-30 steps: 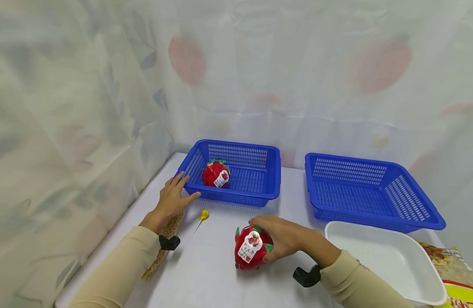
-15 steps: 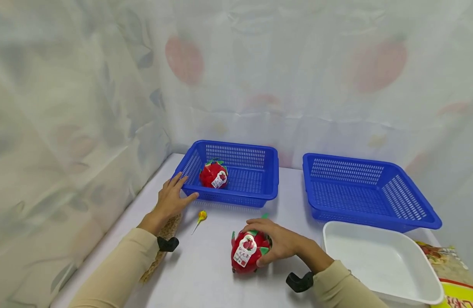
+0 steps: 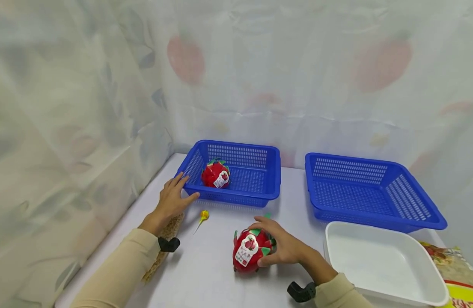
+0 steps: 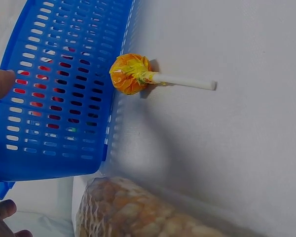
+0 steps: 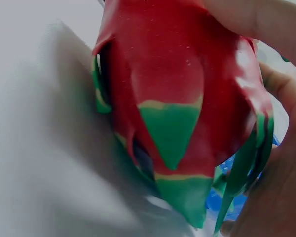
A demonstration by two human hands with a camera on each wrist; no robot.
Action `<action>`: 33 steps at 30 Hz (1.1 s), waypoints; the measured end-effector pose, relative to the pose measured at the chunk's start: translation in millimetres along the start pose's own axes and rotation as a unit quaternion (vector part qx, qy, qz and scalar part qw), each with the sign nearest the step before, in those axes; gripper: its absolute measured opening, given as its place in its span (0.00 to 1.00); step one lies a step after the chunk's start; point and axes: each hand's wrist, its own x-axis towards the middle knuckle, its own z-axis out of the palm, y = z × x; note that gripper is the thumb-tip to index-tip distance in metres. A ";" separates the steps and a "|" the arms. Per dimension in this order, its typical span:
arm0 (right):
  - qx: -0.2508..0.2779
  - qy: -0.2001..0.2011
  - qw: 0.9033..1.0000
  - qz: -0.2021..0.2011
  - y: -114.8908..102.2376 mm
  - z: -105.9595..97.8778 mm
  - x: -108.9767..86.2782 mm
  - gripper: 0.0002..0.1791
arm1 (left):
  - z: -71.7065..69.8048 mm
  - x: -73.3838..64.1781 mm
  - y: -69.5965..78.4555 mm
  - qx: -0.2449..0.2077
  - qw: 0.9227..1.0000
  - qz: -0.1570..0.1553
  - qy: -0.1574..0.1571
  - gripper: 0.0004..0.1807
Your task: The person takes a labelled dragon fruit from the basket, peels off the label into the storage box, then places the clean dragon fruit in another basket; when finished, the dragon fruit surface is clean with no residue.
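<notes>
A red dragon fruit (image 3: 245,256) with green-tipped scales and a white label sits on the white table. My right hand (image 3: 285,246) cups it from the right, thumb at its front and fingers over its top. In the right wrist view, the thumb overlaps the red skin of the dragon fruit (image 5: 167,64). My left hand (image 3: 170,202) rests with spread fingers at the near left corner of a blue basket (image 3: 236,197). Inside that basket lies a second dragon fruit (image 3: 213,174). A lollipop (image 4: 130,74) in a yellow-orange wrapper lies just in front of the basket.
A clear bag of tan nuts or beans (image 4: 133,212) lies beneath the left forearm. Another blue basket (image 3: 349,199) stands at the back right, with a white tray (image 3: 382,261) before it. A printed food bag (image 3: 461,273) lies at the far right.
My right hand has drawn slightly back to the right, uncovering more of the dragon fruit, which has turned a little. The left hand stays at the basket corner.
</notes>
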 end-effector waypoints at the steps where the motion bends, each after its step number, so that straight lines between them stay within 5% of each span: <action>1: 0.001 0.003 1.000 0.004 1.0 0.3 -1.2 0.42 | 0.1 0.1 0.1 -0.001 1.000 0.001 0.000 0.45; 14: 0.037 0.013 0.999 -0.023 13.6 -1.8 -6.3 0.41 | 2.8 4.4 -2.6 -0.020 1.000 -0.003 -0.005 0.45; 23: 0.108 0.003 0.994 -0.019 17.2 -1.2 -2.9 0.35 | 4.8 7.9 -6.6 -0.022 0.998 -0.052 -0.012 0.49; 26: 0.139 0.030 0.990 -0.016 19.3 0.6 -3.7 0.35 | 4.7 8.1 -6.4 -0.025 0.998 -0.055 -0.013 0.49; 30: 0.162 0.081 0.983 -0.006 23.8 5.1 -7.0 0.37 | 2.4 6.4 -1.2 -0.012 1.000 -0.003 0.020 0.45; 33: 0.166 0.094 0.982 -0.002 26.2 7.6 -7.5 0.38 | -3.1 4.0 14.1 -0.003 0.996 0.075 0.051 0.42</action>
